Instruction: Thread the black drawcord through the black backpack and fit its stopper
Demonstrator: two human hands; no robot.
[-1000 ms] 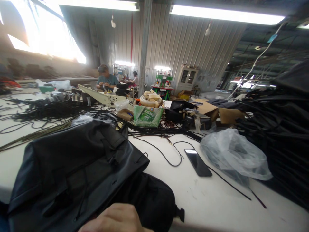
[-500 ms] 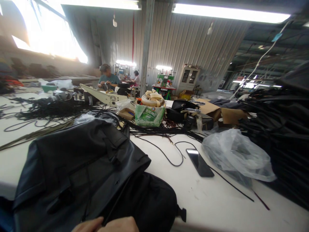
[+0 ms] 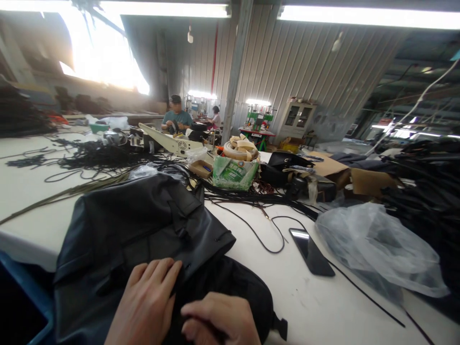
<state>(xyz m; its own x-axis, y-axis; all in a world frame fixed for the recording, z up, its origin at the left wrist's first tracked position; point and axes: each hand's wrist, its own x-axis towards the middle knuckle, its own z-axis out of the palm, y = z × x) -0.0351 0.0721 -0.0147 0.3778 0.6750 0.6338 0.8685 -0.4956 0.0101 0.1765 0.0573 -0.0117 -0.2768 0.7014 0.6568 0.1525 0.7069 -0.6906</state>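
A black bag (image 3: pixel 143 220) lies on the white table, with a softer black part (image 3: pixel 247 292) spread at its right side and a buckle at the lower right. On the bag's front rests my left hand (image 3: pixel 147 297), its fingers stretched out flat on the dark material. My right hand (image 3: pixel 219 316) is just to the right, over the soft black part, with fingers curled and thumb near the index finger. Whatever lies between those fingers is too dark to make out.
Right of the bag, a phone (image 3: pixel 312 251) and a clear plastic bag (image 3: pixel 381 244) lie on the table (image 3: pixel 287 306). Black cords cross behind, near a green box (image 3: pixel 235 172). A blue bin (image 3: pixel 32 297) stands at lower left. Two people sit far back.
The view has shifted left, so things sit further right. Both hands have come up further into view, the left one now spread on the bag.
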